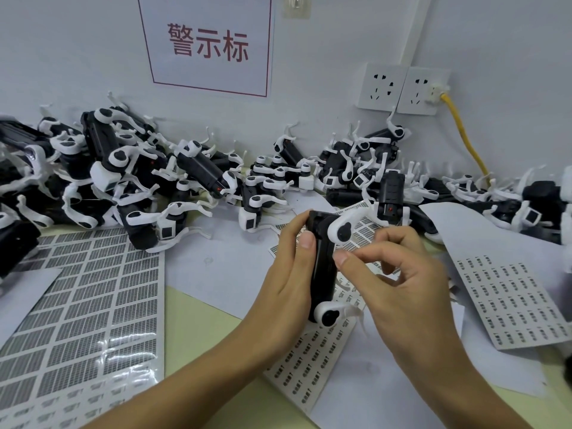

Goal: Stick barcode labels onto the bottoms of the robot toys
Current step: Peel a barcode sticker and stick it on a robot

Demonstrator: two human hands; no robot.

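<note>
We're holding one robot toy [323, 261] up over the desk [198, 305], long axis running away from us, black underside facing the right hand [399, 280]. Left hand [291, 267] is the grip, clamped round the body. Right fingertips [342, 258] are pinching together right at the toy, probably on a label, can't tell. Label sheets [309, 360] lying underneath, toy pile [123, 174] crowding the far edge.

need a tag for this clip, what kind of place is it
Probably a toy factory labelling bench: heaps of identical robot toys against the wall, label sheets spread on the table, and a printed sign above.
</note>
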